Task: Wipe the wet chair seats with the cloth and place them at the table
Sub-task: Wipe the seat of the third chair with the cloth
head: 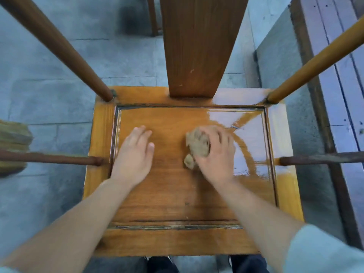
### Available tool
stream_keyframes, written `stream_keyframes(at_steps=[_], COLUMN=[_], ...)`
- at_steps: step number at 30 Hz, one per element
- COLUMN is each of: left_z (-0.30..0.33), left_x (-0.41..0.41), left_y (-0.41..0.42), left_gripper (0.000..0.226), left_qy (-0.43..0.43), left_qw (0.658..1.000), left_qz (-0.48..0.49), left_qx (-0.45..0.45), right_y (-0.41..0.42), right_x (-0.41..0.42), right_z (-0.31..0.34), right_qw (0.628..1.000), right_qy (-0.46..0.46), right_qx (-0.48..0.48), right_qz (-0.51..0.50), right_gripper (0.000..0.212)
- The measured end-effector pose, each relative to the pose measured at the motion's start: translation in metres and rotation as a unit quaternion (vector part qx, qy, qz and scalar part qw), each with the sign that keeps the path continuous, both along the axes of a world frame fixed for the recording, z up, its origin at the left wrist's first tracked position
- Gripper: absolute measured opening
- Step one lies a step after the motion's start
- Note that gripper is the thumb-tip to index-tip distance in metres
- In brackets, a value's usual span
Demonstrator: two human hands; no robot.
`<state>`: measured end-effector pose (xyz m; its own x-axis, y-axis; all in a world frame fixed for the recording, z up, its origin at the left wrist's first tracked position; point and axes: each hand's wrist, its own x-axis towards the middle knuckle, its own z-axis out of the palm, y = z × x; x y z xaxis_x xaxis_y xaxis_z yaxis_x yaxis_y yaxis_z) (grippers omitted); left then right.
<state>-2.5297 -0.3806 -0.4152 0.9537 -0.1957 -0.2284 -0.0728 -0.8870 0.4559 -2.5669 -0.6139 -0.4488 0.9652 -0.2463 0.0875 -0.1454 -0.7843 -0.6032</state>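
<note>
Forearms low in frame; left hand (136, 154) flat, fingers straight, on chair seat (169, 196); right hand (214, 152) grips cloth (197, 146) mid-seat. Risk: wet sheen right of cloth gets missed; soaked cloth only smears

No text, label, brand, number or sign can be read anywhere in view.
</note>
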Motion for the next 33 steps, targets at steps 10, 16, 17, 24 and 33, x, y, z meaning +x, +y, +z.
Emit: stream_keyframes(at_steps=[10,16,17,24,33], left_z=[-0.021,-0.044,-0.045,-0.049,-0.048], left_x=[0.048,0.077,0.078,0.081,0.079], left_y=[-0.066,-0.107,-0.107,-0.107,-0.110], left_gripper=[0.057,0.066,0.066,0.071,0.073], left_qy=[-0.061,-0.101,-0.105,-0.089,-0.086], left_qw=[0.946,0.907,0.909,0.899,0.892], left_qz=[-0.312,-0.399,-0.395,-0.417,-0.429], left_qx=[0.058,0.092,0.087,0.099,0.116], right_y=[-0.014,-0.139,-0.155,-0.151,-0.083], right_x=[-0.086,0.055,0.075,0.057,-0.115], right_z=[0.005,0.007,0.006,-0.005,0.007], right_qw=[0.947,0.950,0.930,0.866,0.955], right_qy=[0.039,0.010,-0.004,-0.056,0.045], right_qx=[0.002,0.027,0.040,0.056,0.081], right_qz=[0.320,-0.312,-0.366,-0.495,-0.282], right_gripper=[0.054,0.066,0.063,0.061,0.068])
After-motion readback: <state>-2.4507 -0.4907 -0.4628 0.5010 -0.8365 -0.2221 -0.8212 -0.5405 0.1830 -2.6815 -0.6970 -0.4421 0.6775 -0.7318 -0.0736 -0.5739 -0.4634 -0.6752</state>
